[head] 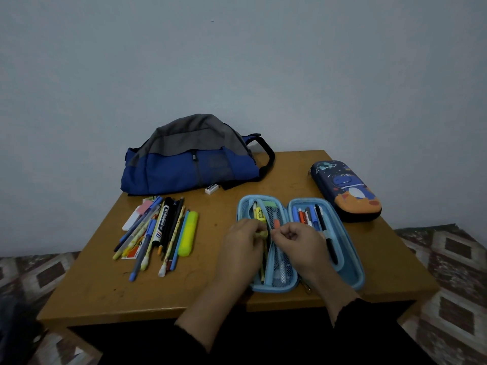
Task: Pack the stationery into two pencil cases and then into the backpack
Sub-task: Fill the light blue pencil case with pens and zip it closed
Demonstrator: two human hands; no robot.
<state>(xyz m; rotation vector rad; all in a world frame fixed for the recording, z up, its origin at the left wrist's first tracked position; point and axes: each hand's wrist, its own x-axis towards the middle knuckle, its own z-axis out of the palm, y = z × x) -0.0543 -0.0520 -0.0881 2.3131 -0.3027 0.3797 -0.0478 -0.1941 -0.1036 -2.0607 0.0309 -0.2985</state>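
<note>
Open light-blue zip pencil case (326, 233): your left hand (243, 242) pinches a pale-yellow item (261, 234) over its left half, long axis running away from you; right hand (297, 239), fingers curled together, alongside.

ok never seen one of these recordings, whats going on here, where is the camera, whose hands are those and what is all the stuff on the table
There is no robot here. The single picture comes from a wide-angle camera worn on a person's head, looking down at their own two hands. The left hand pinches a small yellow item I cannot identify; the right hand has curled fingers, apparently pinching something at the divider of the open light blue pencil case, which already holds pens. On the wooden table lie a pile of loose pens and pencils, a small white eraser, a closed dinosaur pencil case and a blue and grey backpack.
</note>
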